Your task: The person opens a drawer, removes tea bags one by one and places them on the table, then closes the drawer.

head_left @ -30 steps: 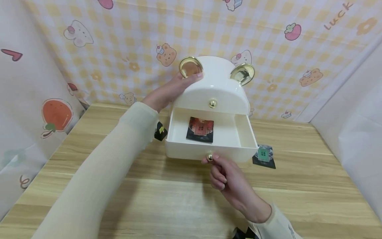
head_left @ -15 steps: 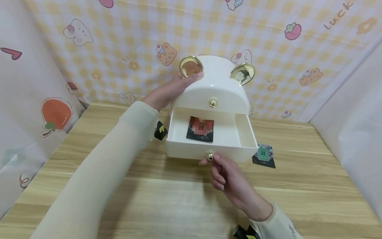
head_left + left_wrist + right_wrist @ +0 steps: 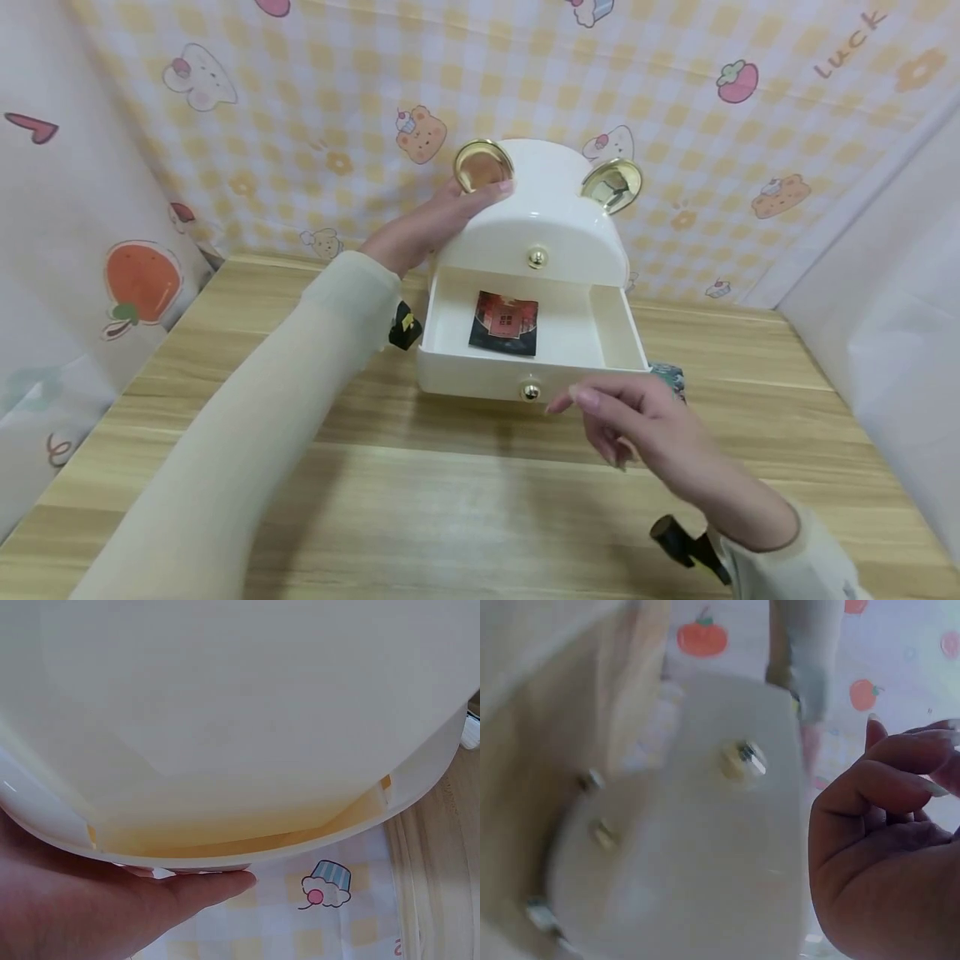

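Observation:
A white two-drawer storage box [image 3: 543, 208] with gold bear ears stands at the back of the table. My left hand [image 3: 442, 221] holds its upper left side, thumb on the shell below the gold ear [image 3: 482, 165]. Its other fingers are mostly hidden behind the box. The lower drawer [image 3: 570, 325] is pulled out, with a black and red packet [image 3: 504, 323] lying flat inside. Just right of the drawer's gold knob [image 3: 530, 391], apart from it, hovers my right hand [image 3: 648, 425], fingers loosely bent and holding nothing. The right wrist view shows the hand [image 3: 885, 832] beside the blurred box.
A green and black packet [image 3: 670, 377] lies right of the drawer, partly hidden by my right hand. The wooden table [image 3: 420, 517] reaches back to a yellow checked cloth [image 3: 315, 100]. White cloths [image 3: 892, 350] hang at both sides.
My right hand has let go of the lower drawer's knob and moved right, now covering part of the green packet. The left hand and the pulled-out drawer stay put.

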Available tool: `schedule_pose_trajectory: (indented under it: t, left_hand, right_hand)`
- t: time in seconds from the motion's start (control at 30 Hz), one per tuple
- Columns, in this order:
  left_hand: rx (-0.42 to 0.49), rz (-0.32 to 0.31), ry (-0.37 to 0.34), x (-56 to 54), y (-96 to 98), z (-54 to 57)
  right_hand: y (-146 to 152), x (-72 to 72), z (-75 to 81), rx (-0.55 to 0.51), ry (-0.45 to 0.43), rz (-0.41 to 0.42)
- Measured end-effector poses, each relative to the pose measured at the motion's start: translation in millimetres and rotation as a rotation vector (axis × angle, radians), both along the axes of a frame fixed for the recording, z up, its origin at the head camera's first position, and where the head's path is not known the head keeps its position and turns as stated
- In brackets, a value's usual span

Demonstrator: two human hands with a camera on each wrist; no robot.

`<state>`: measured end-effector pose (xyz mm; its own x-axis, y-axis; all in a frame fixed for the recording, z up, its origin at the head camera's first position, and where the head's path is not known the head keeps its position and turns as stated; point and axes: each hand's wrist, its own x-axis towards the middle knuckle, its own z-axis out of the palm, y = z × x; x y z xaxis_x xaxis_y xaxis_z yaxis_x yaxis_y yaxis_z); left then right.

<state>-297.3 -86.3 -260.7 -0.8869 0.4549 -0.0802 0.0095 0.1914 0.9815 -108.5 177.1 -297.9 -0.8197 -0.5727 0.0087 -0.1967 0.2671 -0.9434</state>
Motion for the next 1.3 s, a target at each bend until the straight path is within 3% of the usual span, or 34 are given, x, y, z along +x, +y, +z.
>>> schedule_pose_trajectory:
  t: [0.13, 0.3, 0.4, 0.6, 0.73, 0.83, 0.97, 1.17, 1.3]
  left_hand:
    - [-0.019, 0.003, -0.001, 1.3, -0.3, 2.0]
    - [-0.022, 0.007, 0.007, 2.7, -0.1, 2.5]
    - [-0.013, 0.0, 0.013, 1.8, 1.4, 0.7]
    - [-0.013, -0.005, 0.041, -0.9, 2.8, -3.5]
    - [-0.018, 0.0, 0.048, -3.1, 3.0, -3.9]
    - [-0.027, 0.011, 0.047, -4.5, 2.5, -3.7]
    - [-0.038, 0.016, 0.053, -4.7, 0.6, -3.8]
    - [-0.042, 0.02, 0.052, -3.0, -1.7, -4.3]
    - [-0.012, 0.006, 0.048, -2.1, -0.1, -3.7]
  right_hand:
    - [0, -6.6, 27.6, 0.105, 0.146, -0.038]
    - [-5, -27.1, 54.8, 0.265, 0.173, -0.081]
    - [-9, -45.7, 59.6, 0.376, 0.212, -0.105]
    - [-14, -83.2, 45.3, 0.58, 0.309, -0.087]
    - [-18, -101.4, 35.5, 0.665, 0.287, -0.02]
    - [-24, -110.4, 28.8, 0.733, 0.258, 0.045]
    - [-36, -119.6, 18.8, 0.853, 0.28, 0.098]
    - [-44, -130.9, 3.7, 1.001, 0.358, 0.069]
    - [-42, -135.6, -0.8, 0.99, 0.387, 0.049]
